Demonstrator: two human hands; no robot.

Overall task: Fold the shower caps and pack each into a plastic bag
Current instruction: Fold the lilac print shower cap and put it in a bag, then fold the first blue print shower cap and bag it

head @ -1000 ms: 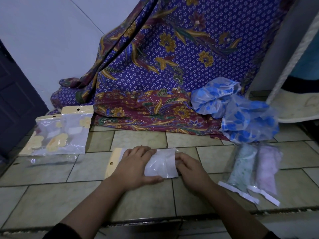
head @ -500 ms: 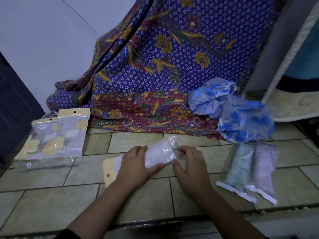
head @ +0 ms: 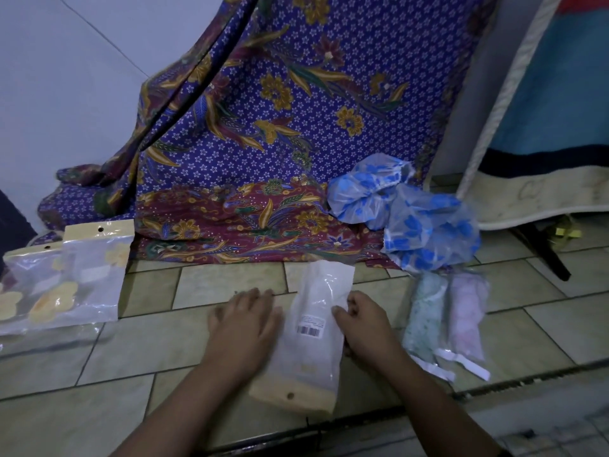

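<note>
A patterned cloth hangs at the back and spills onto the tiled floor. Loose blue flowered shower caps are heaped at its right hem. A stack of empty bags lies far left.

In the middle a plastic bag with a white cap inside lies lengthwise. Its far end nearly reaches the cloth hem, and its card strip sits close to the dark groove along the near floor edge.

Two packed bags lie just right of it.

The left hand lies flat on the tiles, fingers straight and slightly spread, just beside the bag's left edge; blur hides whether it touches. The right hand has curled fingertips pinching the bag's right edge.

Bare tiles stretch left toward the stack, while the right side is crowded.
</note>
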